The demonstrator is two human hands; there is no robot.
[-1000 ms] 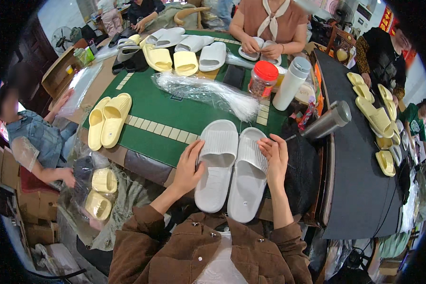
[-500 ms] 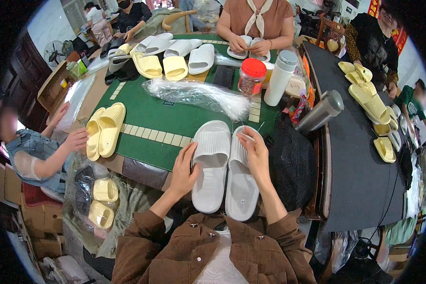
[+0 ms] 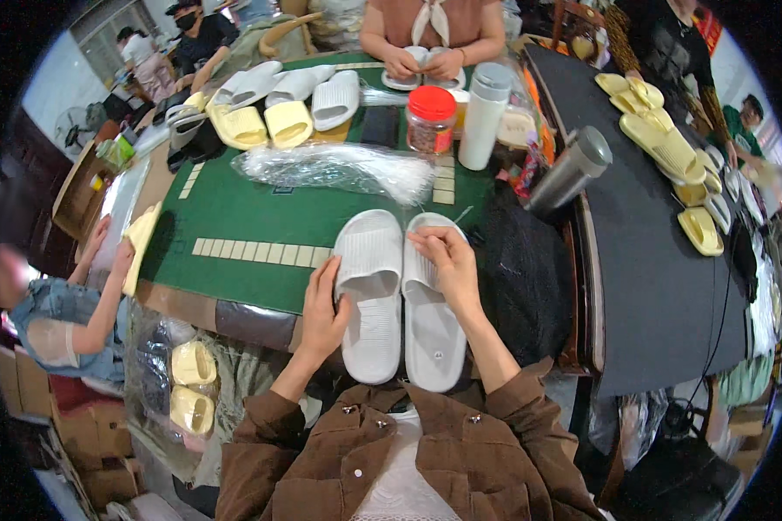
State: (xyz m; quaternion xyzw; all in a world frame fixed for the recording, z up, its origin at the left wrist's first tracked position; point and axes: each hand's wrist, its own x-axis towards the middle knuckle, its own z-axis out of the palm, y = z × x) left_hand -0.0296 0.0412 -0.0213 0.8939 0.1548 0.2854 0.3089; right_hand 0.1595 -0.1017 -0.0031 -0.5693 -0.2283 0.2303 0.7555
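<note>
White slippers (image 3: 400,295) lie paired, touching, on the green tabletop (image 3: 235,217); we note left hand (image 3: 323,314) fingers curled against one, right hand (image 3: 447,260) fingers pinching the other's strap.

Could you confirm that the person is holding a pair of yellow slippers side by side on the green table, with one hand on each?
Not quite: the pair of slippers is white, not yellow. The head view shows them side by side at the near edge of the green table, the left hand on the left one and the right hand on the right one.
</note>
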